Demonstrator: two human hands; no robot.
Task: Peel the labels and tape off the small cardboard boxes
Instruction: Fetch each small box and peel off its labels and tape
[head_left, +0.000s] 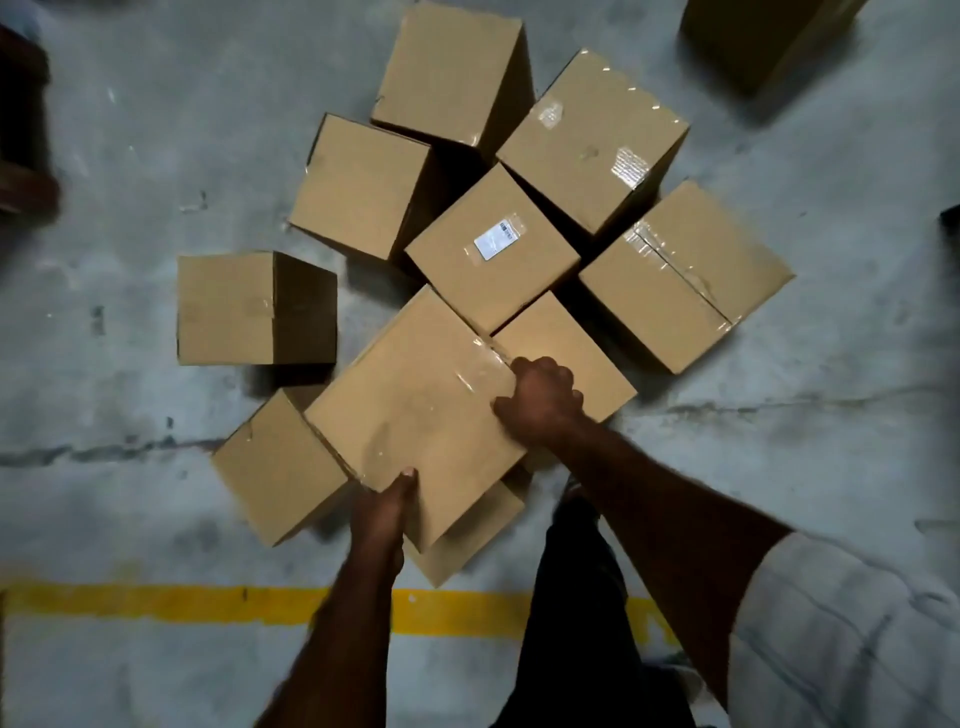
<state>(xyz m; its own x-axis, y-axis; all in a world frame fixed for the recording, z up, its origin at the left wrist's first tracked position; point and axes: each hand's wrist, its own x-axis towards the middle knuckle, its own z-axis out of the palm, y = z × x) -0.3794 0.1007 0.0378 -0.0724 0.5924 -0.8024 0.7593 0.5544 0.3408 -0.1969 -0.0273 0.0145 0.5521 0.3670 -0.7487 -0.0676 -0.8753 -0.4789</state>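
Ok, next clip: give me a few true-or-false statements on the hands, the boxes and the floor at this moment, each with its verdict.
1. The left hand and the right hand both grip the held box. True.
2. The white label sits on that box. False: it is on the middle box behind it.
3. A yellow line crosses the floor near the person. True.
4. No box shows tape. False: clear tape runs along the seam of the right-hand box.
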